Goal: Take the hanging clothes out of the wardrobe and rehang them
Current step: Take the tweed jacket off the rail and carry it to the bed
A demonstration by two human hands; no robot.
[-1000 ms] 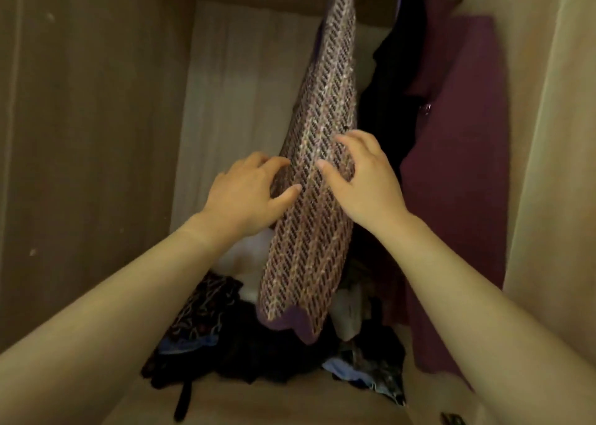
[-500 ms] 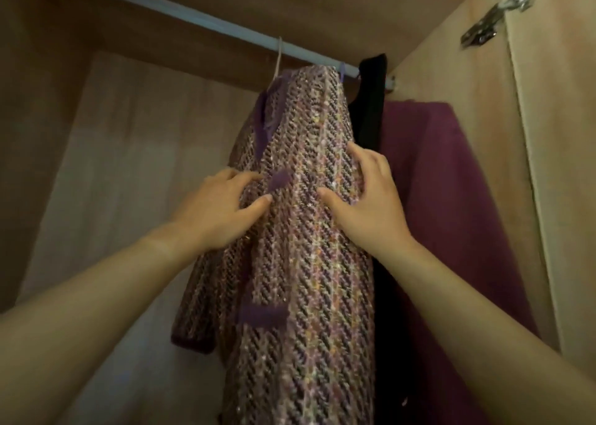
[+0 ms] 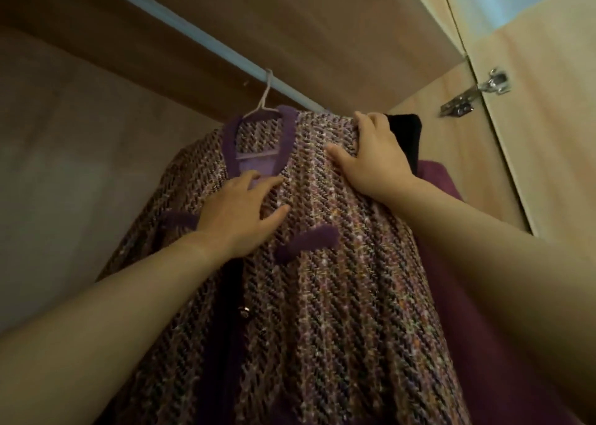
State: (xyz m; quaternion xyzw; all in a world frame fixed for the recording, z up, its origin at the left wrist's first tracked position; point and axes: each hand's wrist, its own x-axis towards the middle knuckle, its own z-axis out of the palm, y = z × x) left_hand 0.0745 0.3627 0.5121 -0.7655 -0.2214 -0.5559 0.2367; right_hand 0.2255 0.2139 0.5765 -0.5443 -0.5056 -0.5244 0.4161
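We record a purple tweed jacket [image 3: 322, 279] hanging inside the wardrobe from a pale hanger [image 3: 258, 110], whose hook sits over the light-coloured rail [image 3: 200, 39] running diagonally under the wardrobe top panel [image 3: 290, 15]. The jacket faces us, woven in diagonal stripes of purple, dark and cream, with a solid purple trim [image 3: 287, 134] around the neckline and two purple pocket flaps [image 3: 309, 239] across the chest; a small metallic button [image 3: 245, 311] shows on the dark front edge lower down. Our left hand [image 3: 242, 211] lies flat on the chest of the jacket just below the neckline, fingers spread and apart, pressing on the fabric rather than closed around it. Our right hand [image 3: 371, 153] is at the jacket's shoulder, near the rail, thumb out across the front of the fabric and fingers curled over the shoulder edge; we note it as grasping the jacket's shoulder, though the fingertips go out of sight behind the cloth. Just beside the jacket, on the right, hangs a black garment [image 3: 406, 134], touching or nearly touching the back of our right hand; we cannot tell which. Beyond that hangs a dark magenta garment [image 3: 458, 263] against the wardrobe side wall [image 3: 451, 128]. A metal hinge [image 3: 477, 92] joins that wall to the open door [image 3: 548, 118] at upper right. The pale back panel [image 3: 80, 134] fills the left side.
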